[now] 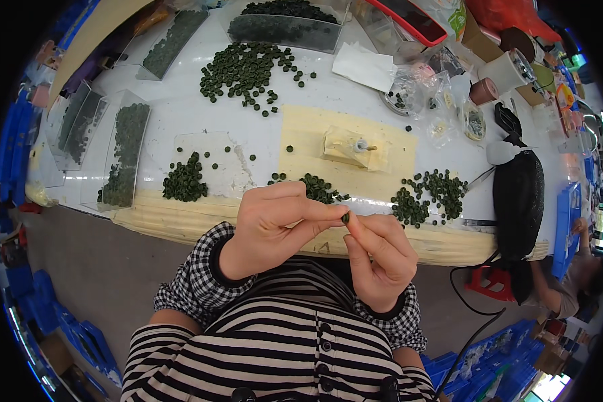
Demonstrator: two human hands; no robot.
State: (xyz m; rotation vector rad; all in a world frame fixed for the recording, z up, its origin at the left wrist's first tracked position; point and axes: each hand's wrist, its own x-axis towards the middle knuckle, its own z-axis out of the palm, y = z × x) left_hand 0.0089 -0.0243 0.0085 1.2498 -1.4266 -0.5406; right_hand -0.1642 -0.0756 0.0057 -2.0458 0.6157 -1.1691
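Observation:
Between the fingertips of my two hands is a small dark green round piece (346,218), held just over the table's front edge. My left hand (275,218) pinches it from the left with thumb and forefinger. From the right, the fingertips of my right hand (382,254) close on the same piece. Partly hidden behind my left hand lies a small pile of like green pieces (320,190). Another pile (185,179) sits to the left, and a third (429,195) to the right. Beyond my hands, a taped block with a small peg (352,147) stands on yellow tape.
A large spread of green pieces (241,72) lies farther back. Clear bins (128,151) of pieces line the left and far sides. White paper (364,66), a red-edged phone (412,19), thread spools (506,72) and a black padded thing (519,204) occupy the right. Another person (569,288) is at far right.

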